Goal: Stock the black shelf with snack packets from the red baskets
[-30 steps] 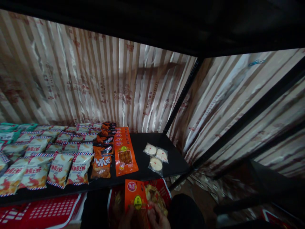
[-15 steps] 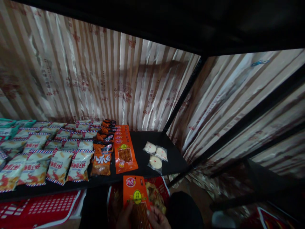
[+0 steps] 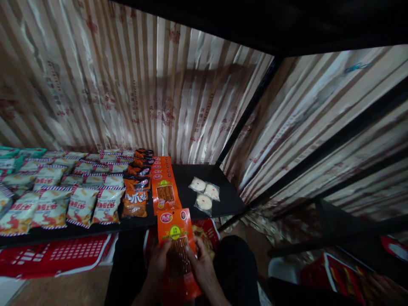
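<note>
An orange snack packet (image 3: 175, 231) with a clear window showing brown sticks is held upright near the shelf's front edge. My left hand (image 3: 158, 259) grips its left side and my right hand (image 3: 201, 261) grips its right side. Just behind it, a row of matching orange packets (image 3: 165, 193) lies overlapped on the black shelf (image 3: 229, 193). To their left are orange-brown snack bags (image 3: 135, 204). Several pale bags with striped edges (image 3: 106, 206) fill the shelf further left. Three round white items in clear wrappers (image 3: 203, 202) lie to the right.
Below the shelf are a red basket (image 3: 212, 233) holding yellowish packets, partly hidden by my hands, and another red basket (image 3: 66, 255) at left. A black slanted post (image 3: 248, 110) stands before the striped curtain. A further red basket (image 3: 328, 267) is at lower right.
The held orange packet and both hands have risen in view, closer to the shelf edge and the row of orange packets. The view has shifted, so the shelf appears higher.
</note>
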`<state>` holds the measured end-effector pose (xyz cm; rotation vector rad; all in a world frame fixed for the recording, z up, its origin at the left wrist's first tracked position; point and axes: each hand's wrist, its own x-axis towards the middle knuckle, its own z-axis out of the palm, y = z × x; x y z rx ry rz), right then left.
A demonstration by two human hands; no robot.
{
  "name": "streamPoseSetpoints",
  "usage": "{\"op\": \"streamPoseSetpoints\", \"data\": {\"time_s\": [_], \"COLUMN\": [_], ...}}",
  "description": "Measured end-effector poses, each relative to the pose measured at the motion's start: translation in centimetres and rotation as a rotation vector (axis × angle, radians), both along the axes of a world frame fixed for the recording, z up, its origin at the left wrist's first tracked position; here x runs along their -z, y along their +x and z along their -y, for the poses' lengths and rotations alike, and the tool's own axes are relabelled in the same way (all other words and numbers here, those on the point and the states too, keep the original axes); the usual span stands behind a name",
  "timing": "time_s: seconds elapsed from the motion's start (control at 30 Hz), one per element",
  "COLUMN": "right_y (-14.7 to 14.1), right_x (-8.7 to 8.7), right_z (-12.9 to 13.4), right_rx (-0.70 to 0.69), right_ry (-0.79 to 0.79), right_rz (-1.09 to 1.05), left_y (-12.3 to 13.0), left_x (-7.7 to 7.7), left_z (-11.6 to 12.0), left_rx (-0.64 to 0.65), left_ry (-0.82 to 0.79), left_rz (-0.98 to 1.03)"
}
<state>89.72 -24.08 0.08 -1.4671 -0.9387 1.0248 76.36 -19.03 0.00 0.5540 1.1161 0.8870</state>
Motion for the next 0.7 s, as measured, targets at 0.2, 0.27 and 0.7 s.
{"op": "streamPoseSetpoints", "data": {"time_s": [0.2,0.27,0.7], "right_y": [-0.2,-0.3,0.7], "right_x": [-0.4,-0.5,0.5], "right_z": [-2.5,-3.3,-4.6], "right_rx": [-0.019,-0.016,-0.084], "right_ry": [0.095,0.087,-0.032], "right_rz": [0.005,0.048,0.203], "left_y": [-0.7,-0.9,-1.1], "left_x": [-2.8,-3.7,-1.5], "left_z": [-1.1,-1.6,-4.2], "left_rx": [-0.003,-0.011,-0.128], "left_ry": [0.090,0.123,0.063], "left_rz": [-0.002,-0.001,-0.084]}}
